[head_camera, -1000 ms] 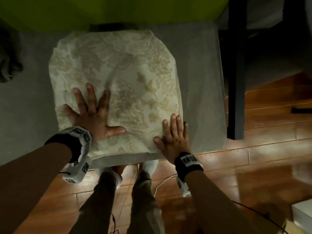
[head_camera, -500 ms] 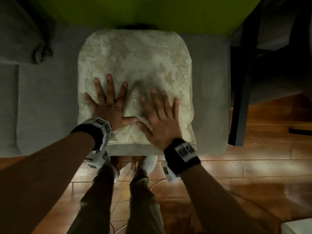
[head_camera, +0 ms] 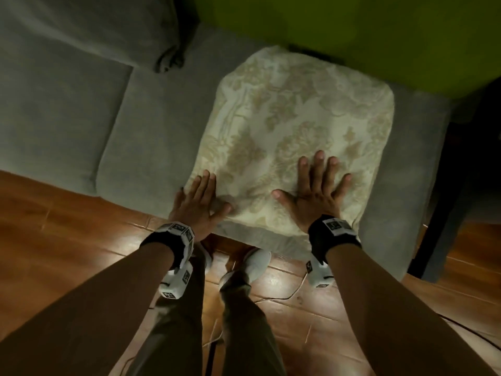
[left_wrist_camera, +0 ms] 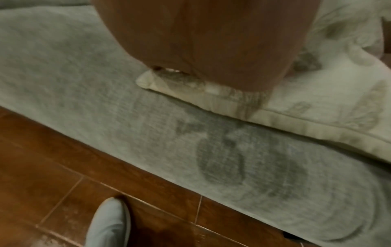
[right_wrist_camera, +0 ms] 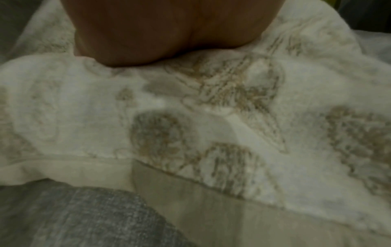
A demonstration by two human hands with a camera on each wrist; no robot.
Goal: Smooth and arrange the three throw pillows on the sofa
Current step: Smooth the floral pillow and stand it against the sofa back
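One cream throw pillow (head_camera: 298, 126) with a beige floral weave lies flat on the grey sofa seat (head_camera: 151, 137). My left hand (head_camera: 199, 202) lies flat with straight fingers on the pillow's near left corner (left_wrist_camera: 148, 81), partly on the seat. My right hand (head_camera: 315, 191) is spread flat on the pillow's near right part, fingers fanned. In the right wrist view the heel of my palm presses into the patterned cloth (right_wrist_camera: 211, 117). No other pillows are in view.
A grey back cushion (head_camera: 81, 28) lies at the far left. A green wall (head_camera: 352, 31) stands behind the sofa. A dark frame (head_camera: 439, 207) stands to the right of the seat. Brown tiled floor (head_camera: 54, 226), my shoes (left_wrist_camera: 107, 224) and a cable (head_camera: 284, 295) are below.
Both hands slid apart and back toward the pillow's near edge. The left went from the middle to the near left corner, the right to the near right part.
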